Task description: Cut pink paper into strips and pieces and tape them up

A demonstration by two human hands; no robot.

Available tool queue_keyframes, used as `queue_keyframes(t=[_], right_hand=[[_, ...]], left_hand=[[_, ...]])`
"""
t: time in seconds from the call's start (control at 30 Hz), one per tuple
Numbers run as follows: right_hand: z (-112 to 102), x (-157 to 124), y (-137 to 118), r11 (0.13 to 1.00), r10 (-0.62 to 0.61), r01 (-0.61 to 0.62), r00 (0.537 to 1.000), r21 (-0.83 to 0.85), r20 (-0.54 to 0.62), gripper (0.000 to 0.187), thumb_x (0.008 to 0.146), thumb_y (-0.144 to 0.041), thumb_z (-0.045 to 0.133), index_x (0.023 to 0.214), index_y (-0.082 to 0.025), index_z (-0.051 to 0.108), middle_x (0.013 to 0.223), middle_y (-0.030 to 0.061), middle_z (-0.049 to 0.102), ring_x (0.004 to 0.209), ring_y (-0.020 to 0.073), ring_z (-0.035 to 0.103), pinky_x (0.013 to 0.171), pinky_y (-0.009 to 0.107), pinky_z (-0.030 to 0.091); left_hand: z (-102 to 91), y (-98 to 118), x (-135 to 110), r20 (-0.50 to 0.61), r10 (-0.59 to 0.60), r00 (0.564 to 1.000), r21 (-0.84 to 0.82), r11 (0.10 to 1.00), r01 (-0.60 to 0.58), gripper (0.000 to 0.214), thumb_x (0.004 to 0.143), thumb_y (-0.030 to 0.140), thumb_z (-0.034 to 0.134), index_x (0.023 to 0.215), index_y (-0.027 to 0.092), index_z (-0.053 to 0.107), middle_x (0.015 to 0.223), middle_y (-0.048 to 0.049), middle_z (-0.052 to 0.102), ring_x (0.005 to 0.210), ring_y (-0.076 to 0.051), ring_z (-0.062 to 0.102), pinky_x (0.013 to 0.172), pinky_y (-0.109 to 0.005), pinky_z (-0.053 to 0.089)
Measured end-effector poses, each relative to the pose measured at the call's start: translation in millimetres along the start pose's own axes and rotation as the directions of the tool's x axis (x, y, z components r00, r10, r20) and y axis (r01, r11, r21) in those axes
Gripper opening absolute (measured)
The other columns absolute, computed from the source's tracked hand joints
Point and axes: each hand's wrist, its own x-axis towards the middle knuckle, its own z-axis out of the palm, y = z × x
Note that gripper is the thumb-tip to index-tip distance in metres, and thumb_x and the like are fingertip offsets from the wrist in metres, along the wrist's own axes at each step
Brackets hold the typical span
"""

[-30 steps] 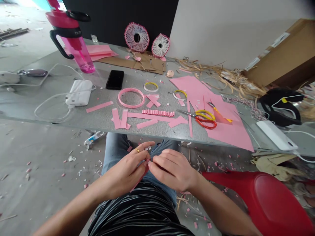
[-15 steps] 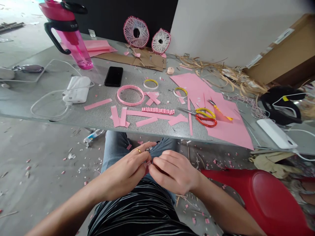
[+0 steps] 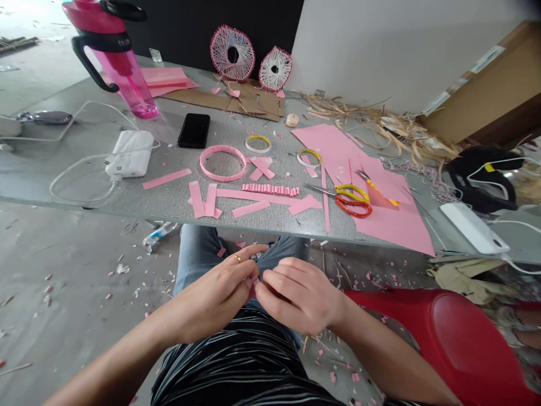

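Above my lap, my left hand (image 3: pixel 224 290) and my right hand (image 3: pixel 296 294) meet with their fingertips nearly together. A small pink paper piece (image 3: pixel 253 281) is pinched between them, mostly covered by the fingers. My left index finger, with a ring on the finger beside it, stretches out over the pinch. On the table beyond lie loose pink paper strips (image 3: pixel 251 209), a row of small folded pink paper pieces (image 3: pixel 270 190), a pink paper ring (image 3: pixel 222 163) and scissors (image 3: pixel 353 200) with red and yellow handles.
Two tape rolls (image 3: pixel 257 144), a phone (image 3: pixel 194 131), a white power bank (image 3: pixel 133 153) and a pink bottle (image 3: pixel 131 84) stand or lie on the table (image 3: pixel 127 197). Pink sheets (image 3: pixel 389 225) and a utility knife (image 3: pixel 376 189) are at right. A red stool (image 3: pixel 469 332) is beside me.
The view has shifted very slightly, so the table things sit a little further left and up. Both hands keep nearly the same pose around the pink paper piece.
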Motion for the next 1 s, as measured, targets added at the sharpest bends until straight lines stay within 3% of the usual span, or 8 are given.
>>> queue_keyframes(t=[0.27, 0.53, 0.8, 1.0], right_hand=[[2.1, 0.5, 0.6, 1.0, -0.003, 0.003, 1.0, 0.001, 0.018, 0.016, 0.093, -0.011, 0.055, 0.096, -0.012, 0.072, 0.085, 0.0078, 0.071, 0.075, 0.0166, 0.062, 0.073, 0.031, 0.055], [-0.6, -2.7, -0.3, 1.0, -0.004, 0.004, 0.999, -0.007, 0.043, 0.014, 0.094, -0.011, 0.056, 0.096, -0.011, 0.07, 0.087, 0.0089, 0.07, 0.075, 0.0166, 0.061, 0.075, 0.032, 0.055], [-1.1, -3.8, -0.1, 0.999, 0.005, -0.002, 0.997, -0.039, 0.074, 0.021, 0.097, -0.011, 0.049, 0.094, -0.014, 0.07, 0.084, 0.0071, 0.071, 0.074, 0.0161, 0.061, 0.074, 0.031, 0.056], [-1.8, -5.5, 0.2, 1.0, -0.001, 0.004, 0.994, -0.03, 0.106, 0.015, 0.096, -0.011, 0.054, 0.097, -0.012, 0.069, 0.087, 0.0086, 0.07, 0.077, 0.0168, 0.062, 0.077, 0.033, 0.056]], left_hand=[[-1.5, 5.1, 0.1, 0.0, -0.001, 1.0, 0.016, 1.0, 0.001, 0.023, 0.099, 0.022, 0.039, 0.086, 0.022, 0.058, 0.137, -0.0082, 0.061, 0.146, -0.027, 0.039, 0.111, -0.038, 0.047], [-1.1, 3.1, -0.7, -0.015, 0.014, 1.0, 0.02, 1.0, -0.014, 0.022, 0.101, 0.023, 0.038, 0.088, 0.023, 0.056, 0.125, -0.0078, 0.066, 0.144, -0.025, 0.042, 0.11, -0.037, 0.047], [0.1, 0.3, -0.5, -0.014, 0.003, 1.0, 0.018, 1.0, -0.003, 0.021, 0.101, 0.024, 0.039, 0.087, 0.022, 0.055, 0.144, -0.0089, 0.057, 0.147, -0.025, 0.038, 0.111, -0.036, 0.046], [0.9, 1.2, 0.6, -0.019, 0.007, 1.0, -0.003, 1.0, -0.007, 0.02, 0.099, 0.023, 0.042, 0.087, 0.022, 0.057, 0.133, -0.0081, 0.064, 0.146, -0.026, 0.04, 0.11, -0.037, 0.047]])
